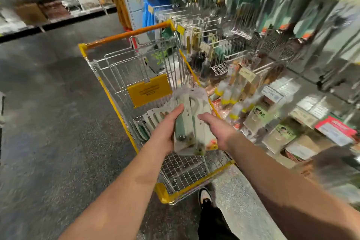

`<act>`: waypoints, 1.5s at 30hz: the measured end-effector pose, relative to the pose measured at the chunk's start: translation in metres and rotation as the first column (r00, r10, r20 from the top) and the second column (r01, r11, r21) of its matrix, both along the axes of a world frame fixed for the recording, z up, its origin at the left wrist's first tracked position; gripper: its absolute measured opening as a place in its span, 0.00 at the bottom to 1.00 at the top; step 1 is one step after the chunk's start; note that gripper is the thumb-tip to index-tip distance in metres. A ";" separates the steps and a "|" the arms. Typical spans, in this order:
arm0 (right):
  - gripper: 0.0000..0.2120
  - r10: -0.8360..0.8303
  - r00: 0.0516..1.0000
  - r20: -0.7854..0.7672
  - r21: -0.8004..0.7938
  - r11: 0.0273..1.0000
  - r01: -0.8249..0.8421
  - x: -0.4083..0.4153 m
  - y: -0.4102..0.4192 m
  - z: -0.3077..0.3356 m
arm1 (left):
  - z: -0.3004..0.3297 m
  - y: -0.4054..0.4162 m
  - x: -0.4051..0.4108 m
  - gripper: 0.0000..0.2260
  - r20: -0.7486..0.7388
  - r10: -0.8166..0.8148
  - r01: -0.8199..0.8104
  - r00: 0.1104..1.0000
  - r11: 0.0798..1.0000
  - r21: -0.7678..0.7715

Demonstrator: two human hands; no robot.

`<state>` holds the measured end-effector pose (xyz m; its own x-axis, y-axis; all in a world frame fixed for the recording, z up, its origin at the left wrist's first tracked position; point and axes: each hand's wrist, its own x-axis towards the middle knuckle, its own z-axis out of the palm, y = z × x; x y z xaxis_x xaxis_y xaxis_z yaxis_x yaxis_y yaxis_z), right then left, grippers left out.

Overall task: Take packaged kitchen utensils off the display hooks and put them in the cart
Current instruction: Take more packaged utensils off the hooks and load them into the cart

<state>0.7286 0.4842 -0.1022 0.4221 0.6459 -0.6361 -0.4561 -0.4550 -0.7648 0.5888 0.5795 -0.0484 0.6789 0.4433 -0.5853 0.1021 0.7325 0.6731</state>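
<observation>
Both my hands hold a stack of pale green packaged kitchen utensils (191,121) over the wire shopping cart (109,76). My left hand (165,130) grips the stack's left edge with the thumb on top. My right hand (216,130) grips its right edge. More packaged utensils (150,122) lie fanned out inside the cart, to the left under my left hand. The display hooks (229,31) with hanging utensil packs fill the wall to the right, blurred by motion.
The cart has yellow corners and an orange handle (126,35) at its far end, plus a yellow child-seat flap (150,91). Lower shelves on the right carry bottles (231,95) and boxed goods (282,134). Dark aisle floor (48,103) lies to the left. My shoe (204,197) stands near the cart's near corner.
</observation>
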 end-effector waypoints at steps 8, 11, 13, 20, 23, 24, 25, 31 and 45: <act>0.34 -0.235 0.948 0.214 0.130 0.969 0.211 -0.029 -0.103 0.052 | 0.016 -0.079 0.015 0.22 0.040 -0.233 0.235 0.972 0.970 -0.065; 0.36 -0.315 0.887 0.337 0.180 0.947 0.268 -0.026 -0.143 0.068 | 0.025 -0.116 0.031 0.21 0.064 -0.308 0.311 0.949 0.950 -0.042; 0.41 -0.364 0.858 0.363 0.206 0.929 0.307 -0.024 -0.173 0.081 | 0.032 -0.143 0.044 0.21 0.074 -0.361 0.362 0.930 0.932 0.000; 0.45 -0.296 0.865 0.406 0.126 0.955 0.268 -0.021 -0.311 0.122 | 0.047 -0.259 0.080 0.37 0.069 -0.574 0.564 0.816 0.817 0.125; 0.42 -0.298 0.883 0.363 0.131 0.954 0.268 -0.011 -0.375 0.124 | 0.037 -0.308 0.102 0.49 -0.031 -0.592 0.586 0.806 0.788 0.191; 0.42 -0.327 0.876 0.355 0.140 0.945 0.296 -0.010 -0.397 0.124 | 0.038 -0.328 0.105 0.50 -0.047 -0.604 0.600 0.795 0.773 0.206; 0.46 -0.359 0.870 0.338 0.151 0.933 0.326 -0.007 -0.420 0.121 | 0.044 -0.352 0.105 0.48 -0.068 -0.616 0.614 0.785 0.756 0.228; 0.54 -0.580 0.800 0.153 0.329 0.794 0.512 -0.005 -0.573 0.111 | 0.070 -0.509 0.096 0.19 0.042 -0.638 0.607 0.769 0.749 0.267; 0.16 -0.764 0.639 -0.089 0.512 0.515 0.687 -0.045 -0.771 0.145 | 0.081 -0.712 0.097 0.21 0.129 -0.701 0.670 0.701 0.710 0.217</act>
<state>0.6831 -0.2869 0.0426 0.9332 0.2575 -0.2505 -0.3404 0.4109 -0.8457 0.6858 -0.1325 0.0329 0.9155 -0.1229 -0.3831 0.3987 0.4040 0.8233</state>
